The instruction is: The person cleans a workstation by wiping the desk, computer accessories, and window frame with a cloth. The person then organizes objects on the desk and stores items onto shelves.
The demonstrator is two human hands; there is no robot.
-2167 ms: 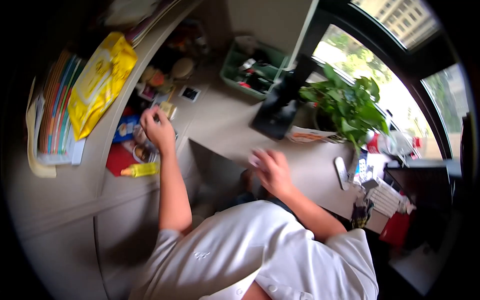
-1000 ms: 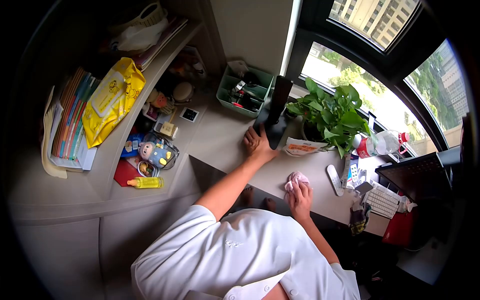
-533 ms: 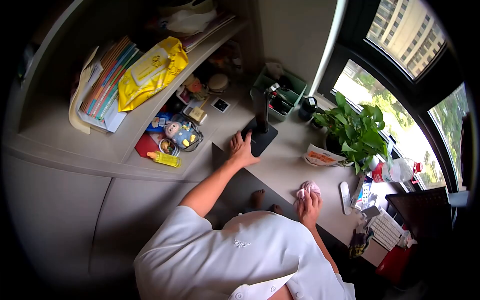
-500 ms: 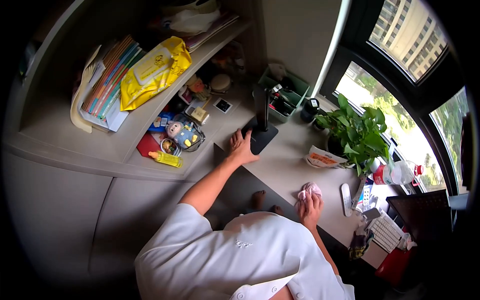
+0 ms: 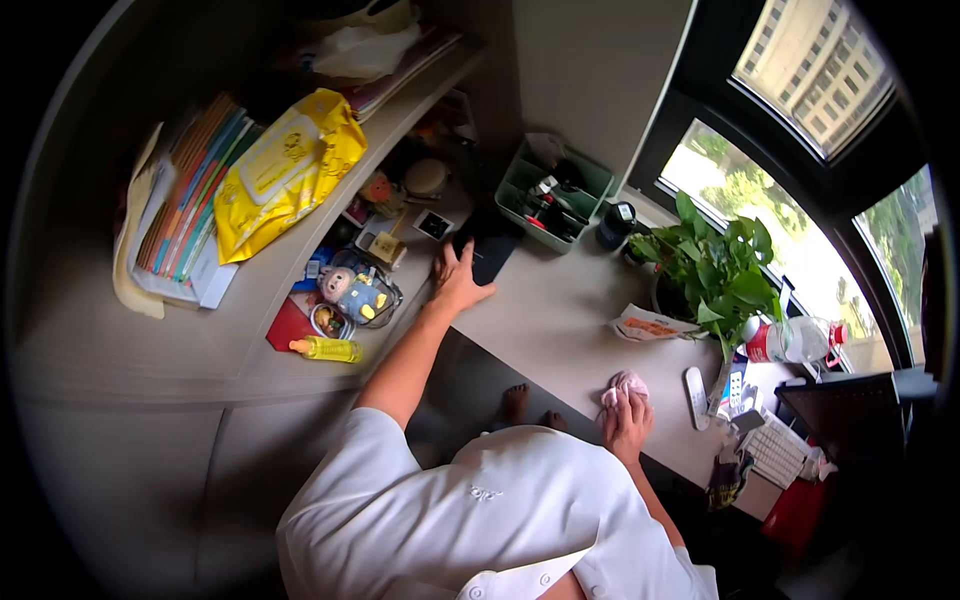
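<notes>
My left hand (image 5: 462,280), fingers spread, touches the near edge of a flat black stand base (image 5: 493,250) on the desk. The stand's upright part is hard to make out against the dark shelf. Under my right hand (image 5: 627,428) is a crumpled pink cloth (image 5: 627,383), with my fingers closed over it near the desk's front edge. Left of my left hand, in the lower shelf, are a plush doll (image 5: 350,290) in a clear case and a yellow bottle (image 5: 330,348).
Behind the stand is a green organizer box (image 5: 555,195) with small items, beside a dark jar (image 5: 616,225). A potted plant (image 5: 715,265) and a plastic bottle (image 5: 797,341) stand by the window. Further right are a white remote (image 5: 697,398) and a keyboard (image 5: 775,448).
The black stand has slid left and back toward the shelf, with my left hand moving along. My right hand stays on the pink cloth. The view has shifted slightly.
</notes>
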